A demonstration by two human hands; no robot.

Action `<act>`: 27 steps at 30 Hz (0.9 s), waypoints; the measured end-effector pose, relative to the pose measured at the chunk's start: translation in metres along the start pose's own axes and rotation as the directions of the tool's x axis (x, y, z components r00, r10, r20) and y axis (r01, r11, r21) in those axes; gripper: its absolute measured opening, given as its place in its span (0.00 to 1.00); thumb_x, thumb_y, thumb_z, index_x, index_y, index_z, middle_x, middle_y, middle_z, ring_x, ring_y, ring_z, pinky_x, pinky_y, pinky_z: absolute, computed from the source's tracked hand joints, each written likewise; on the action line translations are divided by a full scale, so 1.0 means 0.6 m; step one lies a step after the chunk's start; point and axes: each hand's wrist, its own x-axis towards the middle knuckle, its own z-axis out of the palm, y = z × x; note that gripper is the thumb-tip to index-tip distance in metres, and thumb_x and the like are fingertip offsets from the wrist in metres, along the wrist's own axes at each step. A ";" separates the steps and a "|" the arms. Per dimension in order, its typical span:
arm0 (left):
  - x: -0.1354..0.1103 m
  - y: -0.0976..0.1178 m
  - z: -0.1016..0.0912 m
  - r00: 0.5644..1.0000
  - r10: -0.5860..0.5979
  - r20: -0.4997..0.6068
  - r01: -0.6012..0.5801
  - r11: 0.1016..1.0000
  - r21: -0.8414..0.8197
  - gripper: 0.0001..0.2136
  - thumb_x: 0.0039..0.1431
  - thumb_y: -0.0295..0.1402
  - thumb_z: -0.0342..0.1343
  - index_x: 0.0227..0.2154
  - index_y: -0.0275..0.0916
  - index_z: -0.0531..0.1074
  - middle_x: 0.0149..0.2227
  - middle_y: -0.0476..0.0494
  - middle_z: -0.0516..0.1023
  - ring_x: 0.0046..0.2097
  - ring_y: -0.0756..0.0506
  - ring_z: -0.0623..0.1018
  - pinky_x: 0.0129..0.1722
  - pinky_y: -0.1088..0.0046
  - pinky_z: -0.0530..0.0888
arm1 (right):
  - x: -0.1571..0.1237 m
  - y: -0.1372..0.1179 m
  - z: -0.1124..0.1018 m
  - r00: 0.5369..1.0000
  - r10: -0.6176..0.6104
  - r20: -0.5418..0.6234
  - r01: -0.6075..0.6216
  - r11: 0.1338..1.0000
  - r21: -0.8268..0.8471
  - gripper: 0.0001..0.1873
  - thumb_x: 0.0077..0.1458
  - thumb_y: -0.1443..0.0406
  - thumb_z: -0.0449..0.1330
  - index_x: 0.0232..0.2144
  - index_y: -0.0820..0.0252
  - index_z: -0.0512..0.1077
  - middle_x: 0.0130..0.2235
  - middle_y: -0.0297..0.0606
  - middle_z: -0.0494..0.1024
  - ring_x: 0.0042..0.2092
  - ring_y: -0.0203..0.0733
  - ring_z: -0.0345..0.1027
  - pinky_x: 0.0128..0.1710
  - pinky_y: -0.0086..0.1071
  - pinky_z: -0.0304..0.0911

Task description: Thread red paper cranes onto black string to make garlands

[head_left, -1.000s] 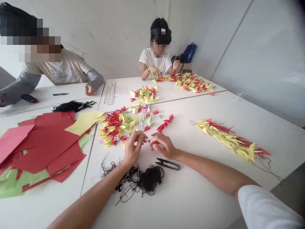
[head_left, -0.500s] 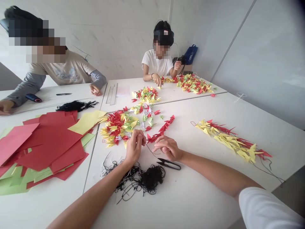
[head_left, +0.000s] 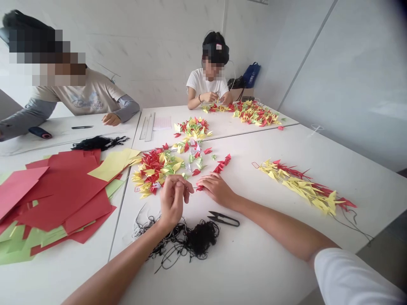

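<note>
My left hand point(head_left: 171, 201) is raised above the table, its fingers pinched on a thin dark strand point(head_left: 190, 188), possibly a needle or thread. The strand points right, toward a small red paper crane point(head_left: 199, 187) held at the fingertips of my right hand point(head_left: 216, 189). Below my hands lies a tangled heap of black thread point(head_left: 200, 239), with black thread snips point(head_left: 223, 219) just right of it. A mixed pile of red, yellow and green paper cranes point(head_left: 155, 171) sits just beyond my left hand.
Red, yellow and green paper sheets point(head_left: 60, 199) cover the table's left side. Strung yellow-and-red cranes point(head_left: 302, 188) lie right. More crane piles point(head_left: 254, 113) and metal rulers point(head_left: 146, 127) lie beyond. A person point(head_left: 92, 95) sits left; another person point(head_left: 208, 82) sits opposite.
My hands have come closer together, and my right hand has moved left onto the red crane. The person opposite has brought both hands together low above the cranes.
</note>
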 end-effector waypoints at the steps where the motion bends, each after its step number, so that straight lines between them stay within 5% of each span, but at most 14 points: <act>1: 0.005 0.015 -0.001 0.999 0.050 -0.018 -0.051 0.999 -0.019 0.07 0.73 0.33 0.45 0.37 0.40 0.63 0.27 0.51 0.74 0.19 0.55 0.67 0.19 0.78 0.65 | -0.002 -0.001 -0.001 1.000 -0.009 -0.007 0.009 1.000 0.001 0.14 0.64 0.74 0.53 0.47 0.57 0.71 0.48 0.41 0.81 0.57 0.47 0.70 0.64 0.52 0.53; 6: 0.029 0.081 -0.012 0.946 0.305 -0.107 -0.310 0.950 -0.037 0.06 0.72 0.30 0.47 0.38 0.40 0.66 0.23 0.52 0.70 0.19 0.54 0.66 0.16 0.78 0.62 | -0.015 -0.017 -0.017 0.991 -0.131 -0.009 0.131 0.991 -0.037 0.13 0.62 0.67 0.57 0.49 0.59 0.71 0.57 0.46 0.75 0.63 0.50 0.63 0.67 0.54 0.48; 14: 0.051 0.096 -0.021 0.936 0.274 -0.221 -0.282 0.959 -0.003 0.06 0.71 0.34 0.50 0.36 0.41 0.66 0.21 0.55 0.65 0.18 0.52 0.64 0.15 0.75 0.61 | -0.043 -0.018 -0.034 0.971 -0.237 0.037 0.240 0.951 -0.197 0.09 0.66 0.68 0.54 0.38 0.58 0.75 0.63 0.43 0.69 0.68 0.49 0.54 0.68 0.55 0.49; 18: 0.056 0.082 -0.023 0.975 0.157 -0.158 -0.150 0.987 0.059 0.08 0.71 0.36 0.49 0.35 0.41 0.65 0.21 0.54 0.66 0.19 0.52 0.64 0.18 0.75 0.62 | -0.081 -0.010 -0.059 0.958 -0.283 0.040 0.285 0.930 -0.234 0.10 0.67 0.69 0.54 0.39 0.58 0.75 0.62 0.41 0.71 0.68 0.47 0.55 0.68 0.52 0.53; 22: 0.061 0.063 -0.023 0.998 0.040 -0.058 -0.032 0.991 0.133 0.09 0.71 0.36 0.48 0.34 0.41 0.64 0.22 0.53 0.68 0.22 0.52 0.64 0.23 0.76 0.63 | -0.139 -0.006 -0.105 0.961 -0.248 0.119 0.269 0.940 -0.210 0.13 0.68 0.67 0.54 0.51 0.57 0.73 0.63 0.41 0.70 0.69 0.48 0.54 0.66 0.52 0.55; 27: 0.081 0.022 -0.008 0.973 -0.095 0.209 0.031 0.956 0.292 0.09 0.71 0.35 0.46 0.35 0.41 0.67 0.26 0.49 0.72 0.28 0.49 0.70 0.30 0.73 0.67 | -0.215 -0.007 -0.153 0.982 -0.181 0.060 0.189 0.969 -0.163 0.15 0.66 0.68 0.55 0.53 0.59 0.73 0.58 0.45 0.75 0.62 0.48 0.63 0.59 0.49 0.65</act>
